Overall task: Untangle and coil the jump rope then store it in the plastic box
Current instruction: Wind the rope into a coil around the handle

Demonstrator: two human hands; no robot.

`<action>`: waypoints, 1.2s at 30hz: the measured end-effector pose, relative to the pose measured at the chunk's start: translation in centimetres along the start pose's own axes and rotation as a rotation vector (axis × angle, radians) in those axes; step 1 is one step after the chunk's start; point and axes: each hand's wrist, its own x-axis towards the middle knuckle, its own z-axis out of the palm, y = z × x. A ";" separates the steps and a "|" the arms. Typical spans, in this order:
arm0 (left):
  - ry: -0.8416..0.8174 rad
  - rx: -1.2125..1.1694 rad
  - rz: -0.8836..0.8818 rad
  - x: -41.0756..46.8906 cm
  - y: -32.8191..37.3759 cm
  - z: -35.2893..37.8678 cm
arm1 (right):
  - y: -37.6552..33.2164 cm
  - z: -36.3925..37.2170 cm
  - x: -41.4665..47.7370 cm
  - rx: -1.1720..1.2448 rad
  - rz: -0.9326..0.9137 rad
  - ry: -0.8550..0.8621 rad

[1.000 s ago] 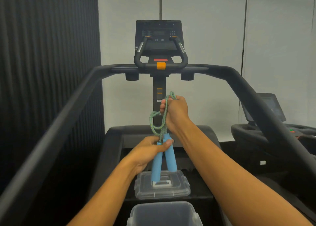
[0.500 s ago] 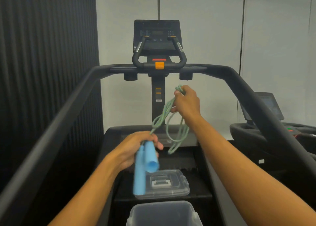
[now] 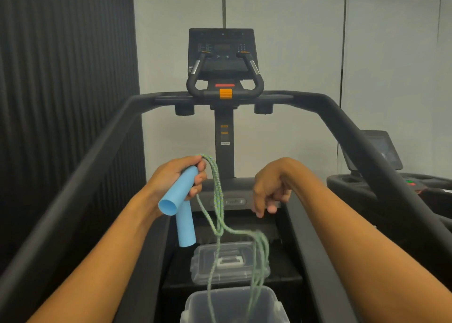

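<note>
Left hand (image 3: 176,176): grip clenched round both blue handles (image 3: 179,192), up and left of the plastic box (image 3: 195,308); one handle points back at the camera, the other hangs down toward the box. Rope (image 3: 218,195) exits the top of that grip, drops in several loose strands that cross partway down, and its blurred lower loops hang over the box mouth; whether they touch the bottom can't be told. Right hand (image 3: 269,190): grip released, fingers loosely curled on nothing, up and right of the box, clear of the rope. The lid (image 3: 234,275) lies off, just beyond the box on the treadmill deck. Judgement: untangle step, coiling not yet started. Next move calls for the right hand to catch the hanging strands above the box and clear the crossing before looping.
</note>
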 end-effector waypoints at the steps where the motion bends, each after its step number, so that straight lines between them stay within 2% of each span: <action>1: 0.002 0.024 -0.001 0.1 0.0 0.1 | 0.1 0.1 0.1 0.058 -0.048 0.047; 3: 0.017 0.073 -0.003 0.2 0.0 0.3 | 0.2 0.2 0.4 0.321 -0.257 0.175; 5: 0.022 0.111 -0.019 0.4 0.0 0.5 | 0.0 0.5 0.4 0.629 -0.529 0.227; 7: 0.014 0.130 -0.035 0.4 0.0 0.8 | -0.5 0.8 0.4 0.770 -0.684 0.255; 12: 0.001 0.157 -0.048 0.2 0.2 0.9 | -1.9 1.2 0.7 0.638 -0.667 0.464; 17: 0.011 0.134 -0.025 -0.1 0.5 0.5 | -1.3 1.8 1.7 0.471 -0.539 0.443; 19: 0.046 0.147 0.021 -0.1 0.5 0.5 | -1.1 2.2 1.9 0.532 -0.581 0.418; 23: 0.100 0.218 0.071 0.0 -0.3 0.9 | -1.5 2.5 1.6 0.928 -0.753 0.378; 27: 0.103 0.271 0.107 0.3 -1.3 1.1 | -3.2 2.1 1.4 0.920 -0.665 0.741; 28: 0.116 0.283 0.112 0.3 -1.5 1.3 | -3.6 2.0 1.1 0.908 -0.656 0.780; 32: 0.210 0.325 0.101 0.4 -1.6 2.1 | -4.1 2.2 0.4 0.826 -0.676 0.652; 36: 0.249 0.279 0.105 0.3 -1.4 2.4 | -3.2 2.0 0.1 0.750 -0.572 0.473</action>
